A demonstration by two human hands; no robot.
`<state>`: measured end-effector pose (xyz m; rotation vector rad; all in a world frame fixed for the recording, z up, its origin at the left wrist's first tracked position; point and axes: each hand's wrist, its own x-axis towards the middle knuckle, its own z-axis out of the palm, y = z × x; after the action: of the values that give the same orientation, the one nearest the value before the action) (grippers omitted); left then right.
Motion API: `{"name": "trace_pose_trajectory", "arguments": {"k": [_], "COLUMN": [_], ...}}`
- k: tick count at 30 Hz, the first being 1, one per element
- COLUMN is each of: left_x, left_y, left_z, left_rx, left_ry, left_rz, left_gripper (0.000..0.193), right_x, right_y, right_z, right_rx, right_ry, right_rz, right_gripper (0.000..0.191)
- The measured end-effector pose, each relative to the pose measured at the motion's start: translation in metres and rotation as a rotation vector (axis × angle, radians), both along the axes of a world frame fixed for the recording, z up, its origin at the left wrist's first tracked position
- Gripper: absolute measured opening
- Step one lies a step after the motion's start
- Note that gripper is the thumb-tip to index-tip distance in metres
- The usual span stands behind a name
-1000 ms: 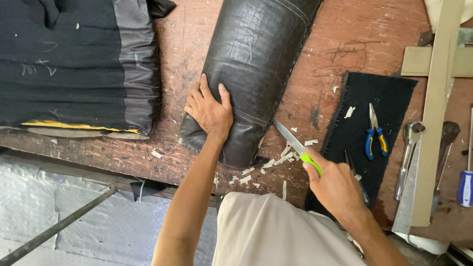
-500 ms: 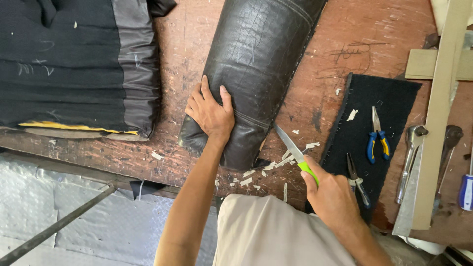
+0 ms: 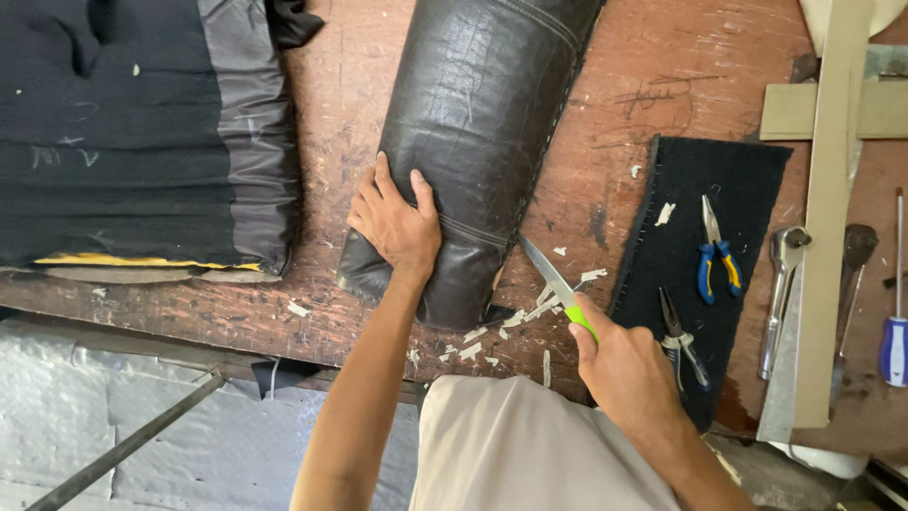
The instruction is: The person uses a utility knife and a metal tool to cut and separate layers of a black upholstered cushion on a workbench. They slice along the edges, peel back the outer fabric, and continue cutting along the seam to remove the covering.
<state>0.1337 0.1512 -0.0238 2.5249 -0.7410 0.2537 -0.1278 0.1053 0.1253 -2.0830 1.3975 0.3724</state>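
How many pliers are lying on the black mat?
2. The blue-and-yellow pliers lie on the mat's middle; the dark-handled pliers lie lower, beside the right hand. None seems hidden.

cushion (image 3: 482, 142): black, cracked | knife (image 3: 558, 289): green handle, grey blade | table (image 3: 624, 76): reddish-brown, scratched | mat (image 3: 728, 189): black | pliers (image 3: 714, 255): blue-yellow grips | scraps (image 3: 473, 350): white

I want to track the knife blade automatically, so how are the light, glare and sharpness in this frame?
Head view: soft, even daylight with faint shadows; the knife in the right hand is sharp, without motion blur; mild sheen on the black leather cushion under the left hand; slight wide-angle bowing at the edges.
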Motion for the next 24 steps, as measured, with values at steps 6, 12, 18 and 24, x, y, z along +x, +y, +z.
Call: {"name": "trace_pose_trajectory", "arguments": {"k": [6, 12, 18, 24], "left_x": [0.000, 0.003, 0.006, 0.002], "left_y": [0.001, 0.001, 0.001, -0.003], "left_z": [0.000, -0.019, -0.021, -0.012], "left_rx": [0.015, 0.006, 0.019, 0.013], "left_ry": [0.037, -0.013, -0.046, -0.063], "left_rz": [-0.017, 0.002, 0.025, 0.018], "left_gripper": [0.054, 0.055, 0.056, 0.052], "right_x": [0.011, 0.021, 0.014, -0.030], "right_y": [-0.008, -0.009, -0.004, 0.010], "right_z": [0.006, 0.009, 0.005, 0.008], "right_rx": [0.006, 0.032, 0.016, 0.118], "right_ry": [0.086, 0.196, 0.096, 0.004], "right_rz": [0.044, 0.089, 0.015, -0.117], "right_gripper": [0.042, 0.044, 0.043, 0.047]}}
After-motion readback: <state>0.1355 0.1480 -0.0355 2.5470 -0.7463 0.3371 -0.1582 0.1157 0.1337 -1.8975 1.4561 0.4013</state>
